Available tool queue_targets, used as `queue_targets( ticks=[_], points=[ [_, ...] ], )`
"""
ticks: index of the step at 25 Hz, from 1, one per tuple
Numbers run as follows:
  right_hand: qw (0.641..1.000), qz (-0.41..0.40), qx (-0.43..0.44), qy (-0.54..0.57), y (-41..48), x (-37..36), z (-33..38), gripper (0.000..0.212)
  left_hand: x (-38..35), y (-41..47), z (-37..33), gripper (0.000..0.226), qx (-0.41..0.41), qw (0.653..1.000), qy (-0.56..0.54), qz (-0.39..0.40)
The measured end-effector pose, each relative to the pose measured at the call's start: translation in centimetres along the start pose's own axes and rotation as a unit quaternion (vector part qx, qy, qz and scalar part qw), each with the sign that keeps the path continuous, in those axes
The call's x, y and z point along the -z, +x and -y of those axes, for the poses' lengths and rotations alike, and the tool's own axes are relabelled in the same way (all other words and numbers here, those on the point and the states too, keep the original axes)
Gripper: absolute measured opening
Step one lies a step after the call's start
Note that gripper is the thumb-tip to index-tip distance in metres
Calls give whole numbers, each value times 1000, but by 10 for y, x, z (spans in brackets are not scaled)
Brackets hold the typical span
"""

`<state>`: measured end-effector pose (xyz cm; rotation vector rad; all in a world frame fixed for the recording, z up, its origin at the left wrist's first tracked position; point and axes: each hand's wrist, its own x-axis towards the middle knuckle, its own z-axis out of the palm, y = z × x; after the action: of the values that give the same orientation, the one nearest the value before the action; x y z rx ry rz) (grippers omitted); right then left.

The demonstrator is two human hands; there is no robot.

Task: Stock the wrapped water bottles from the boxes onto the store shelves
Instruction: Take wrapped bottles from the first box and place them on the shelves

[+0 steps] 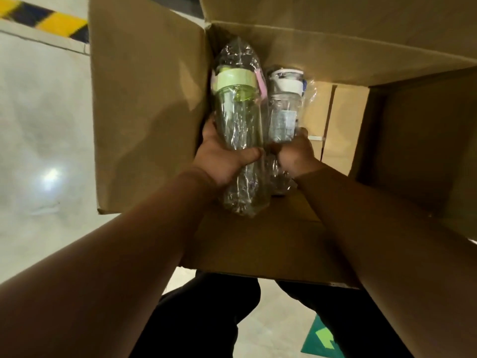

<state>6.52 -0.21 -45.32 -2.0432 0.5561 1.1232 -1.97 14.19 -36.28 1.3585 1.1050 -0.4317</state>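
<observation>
Both my hands reach into an open cardboard box (144,104) on the floor. My left hand (222,157) grips a plastic-wrapped clear bottle with a pale green lid (238,117) around its lower body, the lid pointing away from me. Beside it, my right hand (295,153) grips a wrapped clear bottle with a white lid (284,104) the same way. The two bottles lie side by side, nearly touching, over the box's left inner corner. Loose wrap trails below each hand.
The box flaps stand open on all sides, the left flap (144,104) tall and close to my left hand. Smaller inner cartons (343,117) sit at the box bottom. Pale floor (44,125) lies left, with yellow-black hazard tape (51,19) and a green floor marker (322,339).
</observation>
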Motion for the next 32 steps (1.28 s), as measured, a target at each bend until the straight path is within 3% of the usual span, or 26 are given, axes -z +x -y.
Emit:
queue_targets(
  ticks=[3,7,11,14,16,18,20,22,27,32],
  points=[
    [999,10,20,46,-32,42,1,68,-3,-23,-19,100,2,1000,-15,7],
    [994,51,5,97,-122,108,25,83,-5,-92,-75,92,-17,998,7,52],
    [981,106,31,161,-272,176,67,55,19,-209,-145,89,-65,989,-22,127],
    [966,104,79,225,-401,227,105,36,42,-320,-218,70,-119,980,13,158],
    [951,91,130,266,-473,251,129,37,52,-380,-261,80,-132,976,22,173],
    [933,80,189,295,-540,280,155,53,56,-441,-306,107,-151,974,35,162],
    [920,70,233,308,-596,312,170,65,50,-498,-341,111,-205,962,70,165],
    [912,48,261,313,-636,349,169,74,31,-551,-366,104,-257,947,78,175],
    [890,2,341,303,-701,457,147,64,-42,-649,-386,114,-334,922,115,158],
    [864,-64,391,311,-755,591,69,73,-171,-743,-390,111,-402,888,98,202]
  ],
)
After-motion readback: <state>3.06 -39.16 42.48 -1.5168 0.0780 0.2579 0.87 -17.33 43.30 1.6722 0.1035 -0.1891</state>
